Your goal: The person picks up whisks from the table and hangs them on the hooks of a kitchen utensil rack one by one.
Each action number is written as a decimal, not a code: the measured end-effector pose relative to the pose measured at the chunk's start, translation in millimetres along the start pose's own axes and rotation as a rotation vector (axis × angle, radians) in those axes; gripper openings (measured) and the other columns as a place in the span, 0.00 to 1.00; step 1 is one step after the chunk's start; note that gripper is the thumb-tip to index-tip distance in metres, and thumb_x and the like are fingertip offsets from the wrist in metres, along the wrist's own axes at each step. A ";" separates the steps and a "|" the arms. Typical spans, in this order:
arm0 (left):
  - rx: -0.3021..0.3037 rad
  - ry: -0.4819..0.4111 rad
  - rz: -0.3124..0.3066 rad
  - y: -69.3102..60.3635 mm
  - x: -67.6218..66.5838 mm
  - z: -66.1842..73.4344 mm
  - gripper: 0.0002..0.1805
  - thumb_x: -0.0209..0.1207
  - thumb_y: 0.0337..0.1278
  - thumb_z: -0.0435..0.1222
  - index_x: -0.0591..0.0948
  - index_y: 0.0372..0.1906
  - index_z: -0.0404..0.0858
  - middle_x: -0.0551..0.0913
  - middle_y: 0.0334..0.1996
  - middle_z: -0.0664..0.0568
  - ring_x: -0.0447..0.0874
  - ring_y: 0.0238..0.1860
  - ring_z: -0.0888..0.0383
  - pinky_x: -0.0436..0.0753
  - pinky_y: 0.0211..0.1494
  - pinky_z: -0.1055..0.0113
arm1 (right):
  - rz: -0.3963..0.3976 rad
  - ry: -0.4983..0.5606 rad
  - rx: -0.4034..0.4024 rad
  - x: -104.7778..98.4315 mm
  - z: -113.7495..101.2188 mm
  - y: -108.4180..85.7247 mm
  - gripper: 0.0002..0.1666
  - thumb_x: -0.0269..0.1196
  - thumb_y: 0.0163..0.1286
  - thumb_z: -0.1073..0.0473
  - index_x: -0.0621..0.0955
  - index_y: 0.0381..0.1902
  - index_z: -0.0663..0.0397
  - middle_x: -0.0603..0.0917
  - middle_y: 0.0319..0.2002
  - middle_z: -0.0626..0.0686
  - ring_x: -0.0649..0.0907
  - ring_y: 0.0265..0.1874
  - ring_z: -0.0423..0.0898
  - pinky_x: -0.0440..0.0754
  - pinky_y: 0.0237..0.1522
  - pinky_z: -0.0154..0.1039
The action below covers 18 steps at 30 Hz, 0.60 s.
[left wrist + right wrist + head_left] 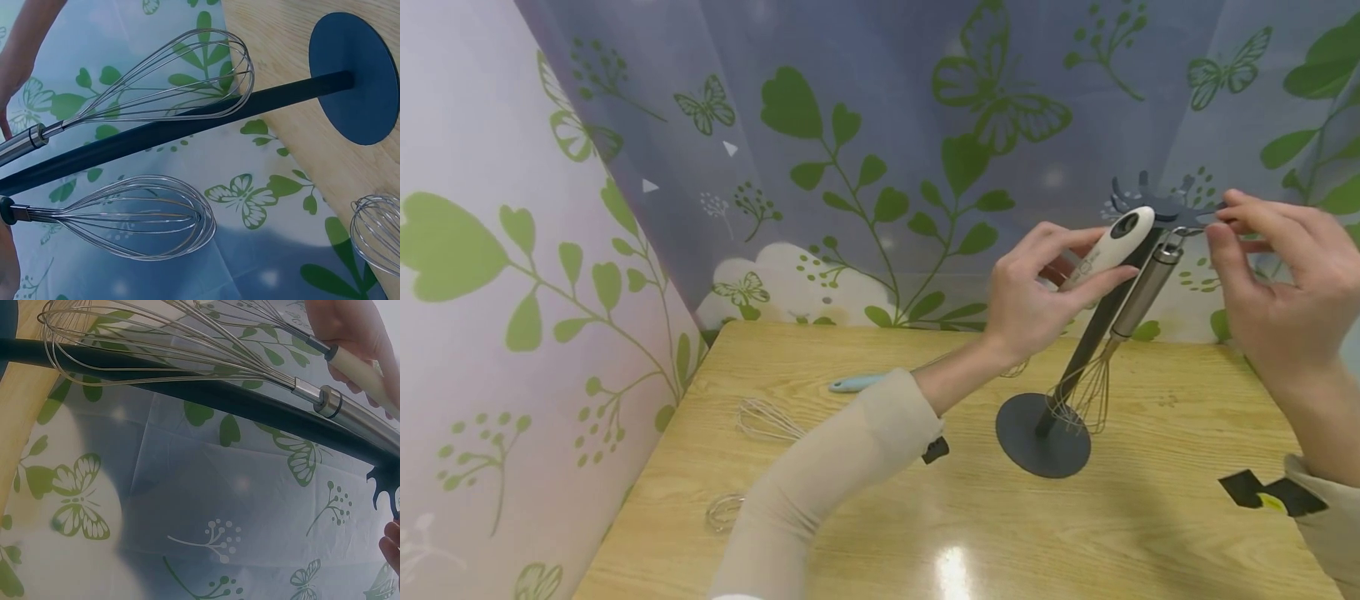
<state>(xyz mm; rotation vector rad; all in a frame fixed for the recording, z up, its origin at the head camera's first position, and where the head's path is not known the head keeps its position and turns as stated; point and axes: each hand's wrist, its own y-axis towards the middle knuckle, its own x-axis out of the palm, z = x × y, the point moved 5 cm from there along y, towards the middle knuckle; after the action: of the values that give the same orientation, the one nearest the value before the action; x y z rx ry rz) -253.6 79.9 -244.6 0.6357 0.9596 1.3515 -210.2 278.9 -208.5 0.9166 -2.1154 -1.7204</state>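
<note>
My left hand (1037, 283) grips the white handle of a whisk (1112, 248) near the top of a black utensil stand (1045, 454). This whisk's wire loops (137, 215) point down beside the pole, apart from it in the left wrist view. A steel-handled whisk (1150, 287) hangs by its end ring from the rack of curved hooks (1165, 208), its wires alongside the pole. On the rack's right side, my right hand (1292, 283) pinches a hook tip between thumb and fingers.
On the wooden table (1000, 542) lie a whisk with a light blue handle (853, 383), a wire whisk (767, 419) partly behind the left sleeve, and another wire whisk end (724, 512). Patterned cloth walls (887, 167) stand behind and to the left.
</note>
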 end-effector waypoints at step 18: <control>0.030 0.036 -0.003 0.8 -2.1 1.2 0.23 0.81 0.50 0.36 0.90 0.53 0.36 0.85 0.38 0.49 0.80 0.31 0.66 0.80 0.39 0.86 | -0.004 -0.019 -0.003 -0.4 2.4 -1.3 0.16 0.68 0.74 0.60 0.88 0.46 0.72 0.90 0.50 0.69 0.76 0.52 0.16 0.70 0.54 0.08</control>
<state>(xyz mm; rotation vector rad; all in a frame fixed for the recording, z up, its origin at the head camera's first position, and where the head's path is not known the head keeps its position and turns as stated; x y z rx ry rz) -252.8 78.2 -242.9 0.6344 1.0105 1.3518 -210.9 280.9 -210.3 0.9084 -2.1235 -1.7408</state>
